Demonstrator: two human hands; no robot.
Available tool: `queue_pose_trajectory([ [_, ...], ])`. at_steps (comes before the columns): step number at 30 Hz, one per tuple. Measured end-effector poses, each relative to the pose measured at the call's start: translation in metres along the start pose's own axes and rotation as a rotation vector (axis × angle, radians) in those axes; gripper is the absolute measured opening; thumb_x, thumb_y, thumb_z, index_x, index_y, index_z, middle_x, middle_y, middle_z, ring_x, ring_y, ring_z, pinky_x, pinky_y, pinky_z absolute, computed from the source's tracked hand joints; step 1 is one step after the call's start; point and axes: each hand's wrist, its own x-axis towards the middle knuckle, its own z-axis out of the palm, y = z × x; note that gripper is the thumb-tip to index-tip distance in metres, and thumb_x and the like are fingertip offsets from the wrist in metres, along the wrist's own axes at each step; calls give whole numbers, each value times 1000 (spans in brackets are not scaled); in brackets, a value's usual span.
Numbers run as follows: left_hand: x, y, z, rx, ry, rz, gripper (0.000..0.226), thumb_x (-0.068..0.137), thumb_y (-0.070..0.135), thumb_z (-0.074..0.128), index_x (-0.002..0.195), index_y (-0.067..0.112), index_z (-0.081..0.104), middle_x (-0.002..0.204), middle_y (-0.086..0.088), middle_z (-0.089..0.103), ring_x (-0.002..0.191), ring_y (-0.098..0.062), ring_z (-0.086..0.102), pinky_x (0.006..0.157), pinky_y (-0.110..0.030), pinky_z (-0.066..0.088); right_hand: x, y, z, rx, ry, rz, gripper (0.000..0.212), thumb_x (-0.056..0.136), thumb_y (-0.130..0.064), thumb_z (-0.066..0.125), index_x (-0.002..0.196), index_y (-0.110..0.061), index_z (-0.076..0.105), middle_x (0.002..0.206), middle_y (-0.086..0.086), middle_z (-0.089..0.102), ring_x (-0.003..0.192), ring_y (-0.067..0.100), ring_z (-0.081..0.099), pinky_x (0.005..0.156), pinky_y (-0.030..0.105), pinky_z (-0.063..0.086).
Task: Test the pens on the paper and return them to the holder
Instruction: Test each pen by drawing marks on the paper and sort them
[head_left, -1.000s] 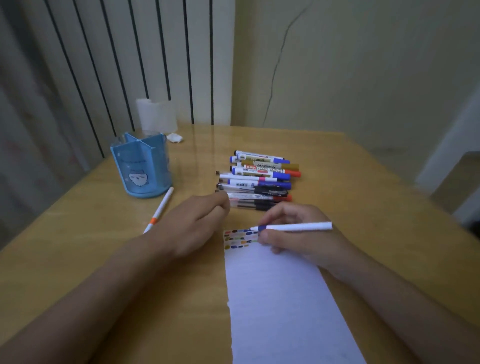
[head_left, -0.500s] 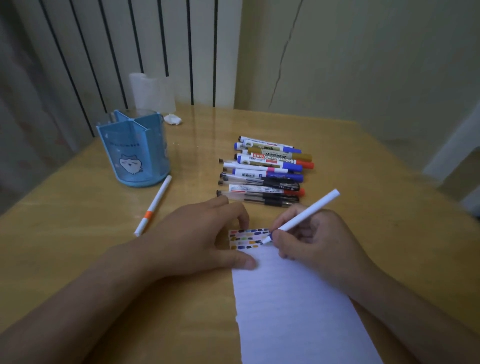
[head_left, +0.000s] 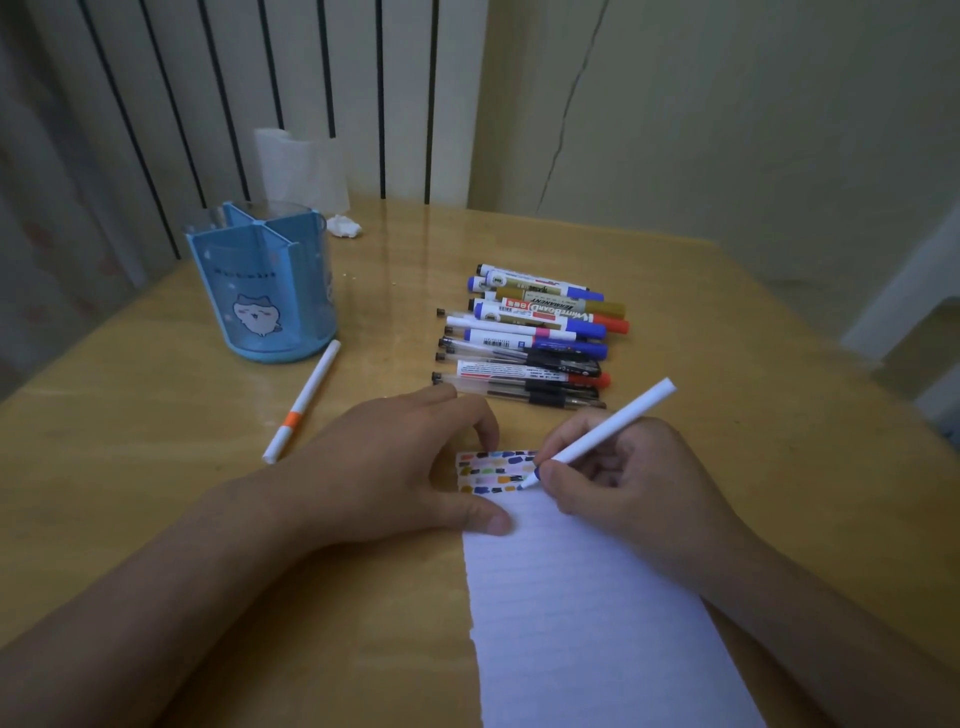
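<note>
Right hand (head_left: 618, 483) pinching a white pen (head_left: 602, 436), fingers curled tight round the barrel low down, blue tip touching the paper (head_left: 582, 613) at the right end of the colour swatches (head_left: 493, 472). Barrel tilts up and away to the right. A test stroke is being made, by the look of it.

Left hand (head_left: 395, 467) lies on the sheet's top left corner, thumb flat on the paper's edge, fingers loosely bent with the tips down beside the swatches, holding nothing, just pinning the page.

Out from the hands: three rows of small marks in many colours fill the top strip of the paper, so plenty of testing looks done. Below that the page is unmarked.

Just beyond the hands, a pile of pens (head_left: 530, 338) lies side by side on the table (head_left: 156, 467), markers and gel pens, capped. Which are tested I can't tell. An orange-banded pen (head_left: 304, 402) lies alone near the holder (head_left: 262, 291), upper left.

The blue holder shows no pens in its compartments. So returning looks not yet started; every pen, including the one in hand, remains to go back.
</note>
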Motion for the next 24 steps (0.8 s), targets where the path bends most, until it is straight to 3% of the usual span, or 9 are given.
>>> queue_pose_trajectory([
  [5, 0, -1, 0, -2, 3, 0, 61, 67, 80, 62, 115, 46, 45, 109, 23, 50, 95, 2, 50, 77, -21, 46, -1, -1, -1, 14, 4, -8, 17, 85, -6, 72, 77, -21, 72, 68, 3, 70, 62, 13, 64, 58, 28, 51],
  [9, 1, -1, 0, 7, -1, 1, 60, 67, 81, 61, 114, 48, 44, 108, 24, 50, 94, 4, 49, 74, -19, 45, -1, -2, 0, -7, 5, -2, 16, 84, -7, 73, 76, -21, 73, 65, -1, 69, 60, 9, 62, 56, 22, 47],
  [13, 0, 0, -1, 4, -12, -3, 59, 67, 81, 60, 114, 48, 45, 108, 24, 49, 95, 4, 49, 75, -20, 46, 0, -2, -1, 7, 18, -3, 16, 84, -10, 73, 76, -23, 72, 67, 2, 70, 62, 13, 65, 59, 29, 53],
  [17, 0, 0, -1, 11, -18, -7, 60, 67, 81, 59, 115, 47, 45, 108, 24, 50, 95, 3, 49, 75, -20, 46, 0, -1, 0, -2, 4, -9, 16, 84, -7, 74, 76, -21, 73, 66, 1, 70, 61, 10, 63, 57, 22, 48],
  [21, 0, 0, -1, 11, -25, -10, 60, 67, 82, 58, 115, 47, 45, 110, 22, 52, 96, 0, 50, 79, -25, 48, 0, -1, -1, 9, 15, -13, 17, 84, -6, 72, 76, -21, 72, 66, 2, 69, 61, 13, 63, 58, 26, 49],
  [24, 0, 1, -2, 13, -31, -11, 59, 67, 82, 58, 114, 48, 44, 111, 21, 52, 97, -2, 51, 80, -28, 49, 0, -1, 0, 8, 2, -12, 18, 85, -5, 72, 76, -21, 73, 66, 3, 69, 61, 11, 63, 57, 23, 47],
])
